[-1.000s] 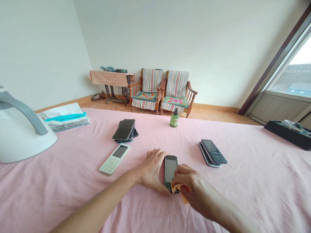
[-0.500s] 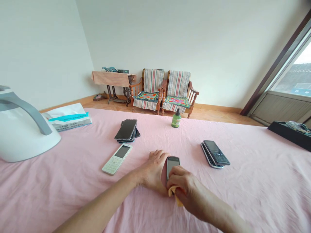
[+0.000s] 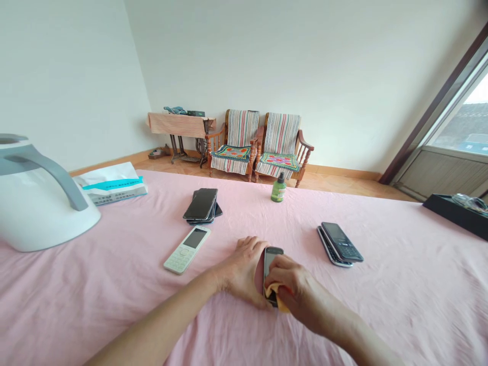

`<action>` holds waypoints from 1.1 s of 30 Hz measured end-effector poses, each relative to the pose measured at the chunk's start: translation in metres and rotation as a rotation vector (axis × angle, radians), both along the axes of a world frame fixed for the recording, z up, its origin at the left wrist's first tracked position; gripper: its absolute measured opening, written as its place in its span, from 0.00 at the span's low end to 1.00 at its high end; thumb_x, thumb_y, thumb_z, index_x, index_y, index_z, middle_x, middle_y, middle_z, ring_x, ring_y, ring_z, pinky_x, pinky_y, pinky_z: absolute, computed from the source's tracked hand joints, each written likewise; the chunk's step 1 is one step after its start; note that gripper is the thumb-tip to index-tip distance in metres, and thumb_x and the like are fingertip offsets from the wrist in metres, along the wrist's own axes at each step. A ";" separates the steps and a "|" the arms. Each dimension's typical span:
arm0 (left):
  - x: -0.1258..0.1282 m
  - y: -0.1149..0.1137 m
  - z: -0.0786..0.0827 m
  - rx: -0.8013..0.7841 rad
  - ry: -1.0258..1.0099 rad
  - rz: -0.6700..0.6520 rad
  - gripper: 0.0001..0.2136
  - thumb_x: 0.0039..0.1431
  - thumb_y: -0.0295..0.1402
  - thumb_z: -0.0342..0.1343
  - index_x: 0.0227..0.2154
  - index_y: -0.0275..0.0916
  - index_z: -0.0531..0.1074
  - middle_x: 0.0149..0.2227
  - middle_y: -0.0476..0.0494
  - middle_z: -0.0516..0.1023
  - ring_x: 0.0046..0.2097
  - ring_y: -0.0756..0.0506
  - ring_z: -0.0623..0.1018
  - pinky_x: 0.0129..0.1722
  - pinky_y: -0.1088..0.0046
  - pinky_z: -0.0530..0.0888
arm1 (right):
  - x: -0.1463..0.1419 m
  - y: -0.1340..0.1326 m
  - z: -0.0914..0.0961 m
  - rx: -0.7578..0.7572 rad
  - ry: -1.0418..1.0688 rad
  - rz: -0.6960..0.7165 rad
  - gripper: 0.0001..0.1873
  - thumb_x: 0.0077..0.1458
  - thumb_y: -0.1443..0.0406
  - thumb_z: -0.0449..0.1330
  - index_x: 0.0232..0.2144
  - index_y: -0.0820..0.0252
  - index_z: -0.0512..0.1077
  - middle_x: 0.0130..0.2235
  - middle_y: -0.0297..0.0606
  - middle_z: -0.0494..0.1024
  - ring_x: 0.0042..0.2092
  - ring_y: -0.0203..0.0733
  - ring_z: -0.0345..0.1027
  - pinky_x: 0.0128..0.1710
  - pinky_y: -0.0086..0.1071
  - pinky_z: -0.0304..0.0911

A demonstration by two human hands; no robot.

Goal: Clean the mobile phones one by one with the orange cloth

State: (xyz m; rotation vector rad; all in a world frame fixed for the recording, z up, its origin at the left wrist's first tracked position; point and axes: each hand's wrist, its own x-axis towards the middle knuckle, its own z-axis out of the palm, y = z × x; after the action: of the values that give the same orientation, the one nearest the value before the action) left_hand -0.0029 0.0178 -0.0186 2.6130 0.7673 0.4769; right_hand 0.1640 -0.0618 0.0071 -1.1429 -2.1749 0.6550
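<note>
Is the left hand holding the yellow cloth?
No, the right hand grips the yellow cloth, over the lower end of a dark phone.

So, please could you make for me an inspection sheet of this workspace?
Surface: pink cover, wrinkled.
Job's things: dark phone lying screen up, partly hidden; yellow-orange cloth against its near part.
Clutter: pale keypad phone, phone stack, two overlapping keypad phones, green bottle, white kettle, packet, black box.
Hands: left hand steadies the dark phone, fingers at its far end, thumb at its near end; right hand pinches the cloth.
Cables: nothing clearly seen; the black box's contents are unclear.
Surroundings: two wooden chairs, draped table, pale wall.
</note>
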 end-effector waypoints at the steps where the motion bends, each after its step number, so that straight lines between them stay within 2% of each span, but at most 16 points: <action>1: 0.000 0.000 0.001 0.000 0.005 0.003 0.45 0.19 0.52 0.67 0.46 0.43 0.60 0.44 0.43 0.65 0.45 0.36 0.67 0.47 0.56 0.65 | 0.002 0.004 -0.002 0.020 -0.019 -0.049 0.20 0.39 0.83 0.47 0.27 0.60 0.71 0.35 0.36 0.69 0.38 0.37 0.63 0.38 0.29 0.60; 3: 0.000 -0.001 0.003 -0.006 0.005 0.007 0.45 0.20 0.53 0.67 0.46 0.42 0.60 0.44 0.43 0.66 0.45 0.36 0.67 0.48 0.55 0.64 | 0.007 0.009 -0.005 0.046 -0.056 -0.144 0.19 0.41 0.82 0.47 0.27 0.61 0.72 0.34 0.37 0.69 0.38 0.38 0.63 0.37 0.31 0.60; 5: 0.000 -0.002 0.005 -0.021 -0.002 0.005 0.44 0.21 0.54 0.66 0.46 0.42 0.61 0.44 0.42 0.66 0.46 0.35 0.67 0.49 0.54 0.63 | 0.012 0.004 -0.007 0.044 -0.079 -0.179 0.19 0.42 0.82 0.47 0.28 0.60 0.72 0.34 0.37 0.69 0.38 0.39 0.63 0.37 0.31 0.60; 11: -0.002 -0.001 0.007 -0.061 -0.023 -0.014 0.47 0.21 0.51 0.68 0.50 0.45 0.59 0.47 0.41 0.65 0.48 0.34 0.66 0.51 0.54 0.61 | 0.012 -0.026 -0.001 -0.064 -0.023 -0.044 0.21 0.40 0.83 0.49 0.28 0.57 0.74 0.35 0.35 0.71 0.38 0.36 0.65 0.37 0.28 0.59; 13: -0.002 -0.001 0.006 -0.050 -0.025 -0.012 0.45 0.22 0.52 0.67 0.49 0.44 0.59 0.47 0.41 0.65 0.48 0.34 0.66 0.51 0.54 0.61 | 0.015 -0.020 0.000 -0.080 -0.002 -0.030 0.22 0.40 0.83 0.48 0.28 0.58 0.74 0.35 0.35 0.71 0.38 0.36 0.65 0.37 0.27 0.60; 19: 0.000 -0.003 0.008 -0.013 -0.011 -0.008 0.44 0.21 0.51 0.67 0.47 0.42 0.60 0.43 0.43 0.66 0.45 0.36 0.67 0.47 0.56 0.64 | 0.023 0.011 -0.002 -0.025 -0.021 -0.167 0.20 0.42 0.82 0.47 0.29 0.61 0.73 0.33 0.35 0.69 0.35 0.35 0.65 0.36 0.29 0.60; 27: -0.001 -0.004 0.012 -0.054 -0.015 -0.021 0.44 0.23 0.50 0.68 0.49 0.44 0.60 0.47 0.41 0.65 0.48 0.35 0.65 0.51 0.54 0.61 | 0.024 -0.030 0.000 -0.072 -0.041 -0.119 0.23 0.40 0.84 0.47 0.29 0.58 0.73 0.34 0.35 0.69 0.37 0.35 0.65 0.35 0.27 0.59; 33: 0.000 -0.005 0.013 -0.067 -0.019 -0.008 0.43 0.23 0.48 0.68 0.48 0.44 0.60 0.47 0.42 0.65 0.48 0.35 0.66 0.50 0.54 0.62 | 0.008 -0.029 0.001 -0.010 -0.040 -0.049 0.21 0.42 0.85 0.48 0.28 0.59 0.72 0.35 0.35 0.70 0.38 0.36 0.64 0.37 0.28 0.58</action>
State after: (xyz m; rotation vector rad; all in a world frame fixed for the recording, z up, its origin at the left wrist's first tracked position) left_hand -0.0032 0.0130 -0.0059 2.5454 0.7531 0.4657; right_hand 0.1721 -0.0903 0.0084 -1.2200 -2.1718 0.6275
